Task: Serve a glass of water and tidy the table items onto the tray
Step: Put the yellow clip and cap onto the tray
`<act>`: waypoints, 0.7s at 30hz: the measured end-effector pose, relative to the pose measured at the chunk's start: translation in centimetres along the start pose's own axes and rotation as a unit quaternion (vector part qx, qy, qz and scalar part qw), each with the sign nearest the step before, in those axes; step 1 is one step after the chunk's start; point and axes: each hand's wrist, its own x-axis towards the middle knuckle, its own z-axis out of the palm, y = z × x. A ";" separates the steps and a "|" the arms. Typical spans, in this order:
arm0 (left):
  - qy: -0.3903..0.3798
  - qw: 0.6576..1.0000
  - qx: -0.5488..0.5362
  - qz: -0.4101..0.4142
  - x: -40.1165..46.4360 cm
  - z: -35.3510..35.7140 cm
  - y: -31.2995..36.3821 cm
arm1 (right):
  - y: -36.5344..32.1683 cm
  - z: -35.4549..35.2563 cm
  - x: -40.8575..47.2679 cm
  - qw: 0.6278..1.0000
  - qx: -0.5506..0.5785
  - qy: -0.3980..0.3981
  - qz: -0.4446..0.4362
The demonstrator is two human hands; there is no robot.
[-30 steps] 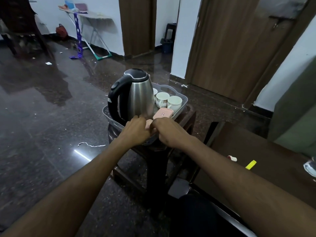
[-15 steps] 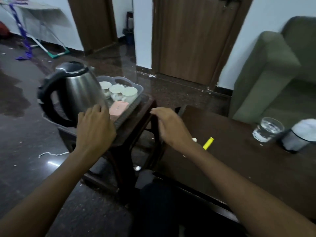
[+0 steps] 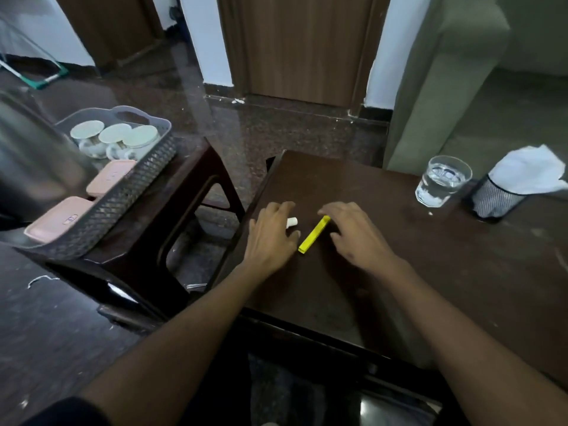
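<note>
We had both hands low over the near-left part of the dark counter (image 3: 384, 272); our left hand (image 3: 272, 233) lay with its fingers loosely spread and flat, holding nothing, a small white piece (image 3: 292, 222) showing just past its knuckles and seemingly touching them; our right hand (image 3: 353, 233) hovered with its fingers relaxed and slightly curled, gripping nothing; between the two lay the yellow stick (image 3: 314, 234), its long axis running from near-left to far-right, its far end just under our right fingertips, so the right hand seemed nearer for a pinch across its narrow width; farther right the glass of water (image 3: 442, 181) stood served, beside a mesh holder (image 3: 495, 198); off to the left, well apart, the grey tray (image 3: 135, 192) on the stool (image 3: 184, 186) held cups (image 3: 115, 139), pink boxes (image 3: 58, 218) and a kettle (image 3: 27, 161).
</note>
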 end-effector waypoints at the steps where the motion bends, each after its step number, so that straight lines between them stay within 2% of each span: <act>1: -0.002 1.000 0.008 -0.001 0.4 0.5 0.1 | -0.3 0.1 0.3 1.000 -0.003 -0.004 -0.012; 7: 0.024 0.999 0.049 -0.005 1.5 1.5 -0.1 | -0.9 0.3 1.8 0.997 -0.054 -0.025 -0.049; 21: 0.003 0.999 0.005 0.034 2.8 0.2 -1.3 | -1.4 0.5 2.3 0.997 -0.047 -0.039 -0.036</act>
